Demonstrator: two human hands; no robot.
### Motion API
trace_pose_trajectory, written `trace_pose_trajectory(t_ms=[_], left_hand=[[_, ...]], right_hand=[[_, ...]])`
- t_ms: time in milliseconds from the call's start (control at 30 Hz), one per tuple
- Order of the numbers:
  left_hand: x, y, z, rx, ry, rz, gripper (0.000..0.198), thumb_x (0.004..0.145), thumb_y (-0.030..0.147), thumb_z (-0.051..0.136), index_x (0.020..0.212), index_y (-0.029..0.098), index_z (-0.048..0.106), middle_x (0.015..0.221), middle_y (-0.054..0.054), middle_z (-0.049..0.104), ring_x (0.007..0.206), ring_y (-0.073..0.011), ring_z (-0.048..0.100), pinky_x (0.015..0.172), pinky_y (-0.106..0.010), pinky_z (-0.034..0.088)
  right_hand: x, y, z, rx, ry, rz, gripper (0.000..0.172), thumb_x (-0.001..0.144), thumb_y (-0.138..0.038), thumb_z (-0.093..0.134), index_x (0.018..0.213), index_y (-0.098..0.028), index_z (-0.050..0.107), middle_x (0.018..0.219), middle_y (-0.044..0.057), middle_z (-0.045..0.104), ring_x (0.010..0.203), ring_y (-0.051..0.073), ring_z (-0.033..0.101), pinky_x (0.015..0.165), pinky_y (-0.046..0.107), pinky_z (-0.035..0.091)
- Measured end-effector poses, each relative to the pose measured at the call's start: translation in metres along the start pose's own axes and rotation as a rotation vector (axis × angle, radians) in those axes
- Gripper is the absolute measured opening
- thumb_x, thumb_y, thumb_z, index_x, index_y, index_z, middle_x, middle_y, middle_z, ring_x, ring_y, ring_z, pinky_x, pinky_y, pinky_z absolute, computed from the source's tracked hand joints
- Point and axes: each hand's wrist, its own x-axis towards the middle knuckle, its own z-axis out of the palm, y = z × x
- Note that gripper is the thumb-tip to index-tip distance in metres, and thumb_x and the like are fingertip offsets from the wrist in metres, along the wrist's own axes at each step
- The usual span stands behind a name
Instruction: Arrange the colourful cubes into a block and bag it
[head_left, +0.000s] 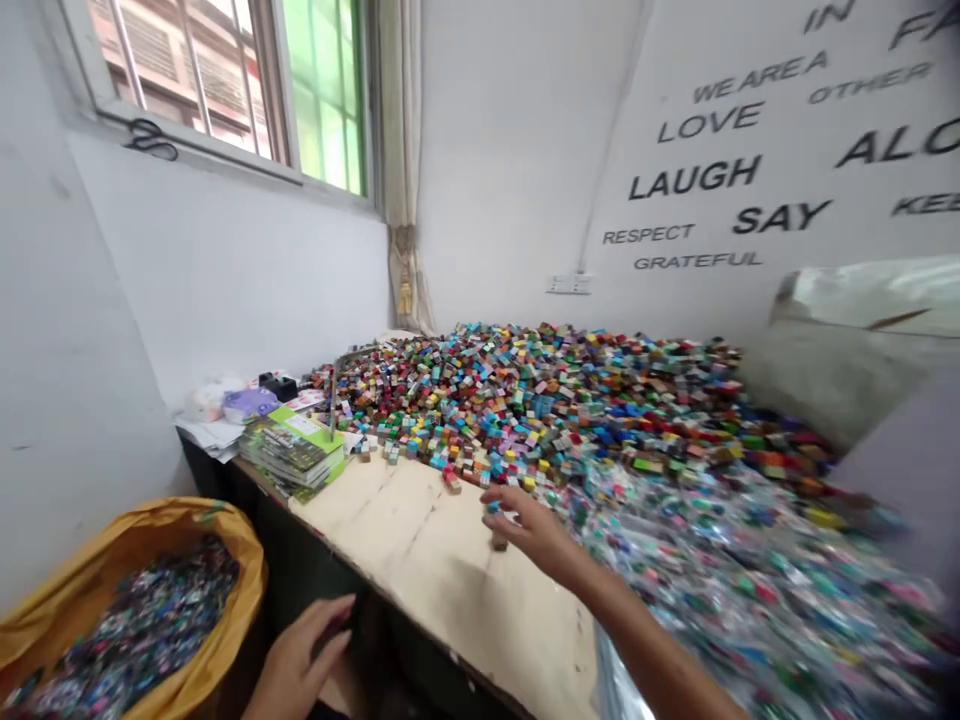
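My right hand [529, 530] is over the pale tabletop [420, 540], fingers curved toward the left. A small blue block [493, 508] shows between its thumb and fingertips. Just under the hand is a small brown block [499, 541]; whether they touch I cannot tell. A red-topped block [451, 478] lies alone to the left of the fingertips. Behind them spreads a big heap of small multicoloured blocks [517, 385]. My left hand [307, 645] hangs low in front of the table edge, thumb and fingers apart with nothing between them.
Clear plastic bags with colourful contents [697, 590] cover the table's right side. A stack of green booklets [292, 450] stands at the left end, beside a purple packet [250, 403]. On the lower left, a yellow sack [244, 545] holds many small dark, shiny pieces.
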Motion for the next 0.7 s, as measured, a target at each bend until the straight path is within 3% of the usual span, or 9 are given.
trace_pose_trajectory(t_ms=[100, 200, 333, 467, 567, 700], left_hand=[[0.056, 0.025, 0.007, 0.045, 0.015, 0.049, 0.034, 0.082, 0.04, 0.051, 0.109, 0.026, 0.067, 0.108, -0.005, 0.068, 0.102, -0.0215, 0.063, 0.09, -0.032, 0.051], [0.118, 0.033, 0.017, 0.056, 0.071, 0.019, 0.035, 0.082, 0.033, 0.051, 0.112, 0.022, 0.064, 0.11, -0.007, 0.067, 0.101, -0.0203, 0.063, 0.083, -0.031, 0.053], [0.216, 0.026, 0.021, 0.12, 0.168, -0.058, 0.044, 0.079, 0.028, 0.056, 0.121, 0.018, 0.058, 0.127, -0.008, 0.059, 0.118, -0.0197, 0.053, 0.1, -0.032, 0.042], [0.321, 0.008, 0.01, 0.154, 0.267, -0.219, 0.048, 0.083, 0.029, 0.051, 0.128, 0.013, 0.05, 0.13, -0.014, 0.055, 0.119, -0.0248, 0.051, 0.098, -0.037, 0.041], [0.388, -0.014, -0.003, 0.205, 0.296, -0.31, 0.048, 0.084, 0.034, 0.049, 0.127, 0.012, 0.049, 0.126, -0.017, 0.056, 0.117, -0.0294, 0.053, 0.095, -0.039, 0.041], [0.452, -0.048, -0.01, 0.294, 0.313, -0.425, 0.058, 0.082, 0.045, 0.05, 0.128, 0.009, 0.046, 0.126, -0.026, 0.053, 0.117, -0.0403, 0.05, 0.093, -0.05, 0.039]], right_hand=[[0.016, 0.021, -0.016, -0.049, 0.0, -0.01, 0.044, 0.079, -0.047, 0.048, 0.11, -0.018, 0.06, 0.115, 0.011, 0.058, 0.105, 0.028, 0.054, 0.091, 0.042, 0.042], [0.017, 0.039, -0.034, -0.11, 0.016, -0.023, 0.05, 0.08, -0.053, 0.047, 0.112, -0.019, 0.061, 0.118, 0.012, 0.058, 0.11, 0.03, 0.052, 0.094, 0.044, 0.042], [0.012, 0.071, -0.065, -0.215, 0.027, 0.039, 0.052, 0.078, -0.061, 0.049, 0.111, -0.024, 0.064, 0.119, 0.011, 0.059, 0.11, 0.031, 0.054, 0.093, 0.044, 0.044], [0.025, 0.108, -0.098, -0.285, 0.102, 0.141, 0.056, 0.075, -0.067, 0.049, 0.11, -0.026, 0.066, 0.118, 0.01, 0.061, 0.108, 0.032, 0.056, 0.09, 0.042, 0.047], [0.062, 0.137, -0.117, -0.287, 0.174, 0.229, 0.06, 0.074, -0.067, 0.048, 0.112, -0.023, 0.064, 0.117, 0.01, 0.062, 0.103, 0.032, 0.059, 0.084, 0.04, 0.051], [0.145, 0.186, -0.133, -0.335, 0.233, 0.324, 0.066, 0.074, -0.064, 0.046, 0.12, -0.019, 0.058, 0.12, 0.013, 0.059, 0.105, 0.034, 0.058, 0.084, 0.043, 0.05]])
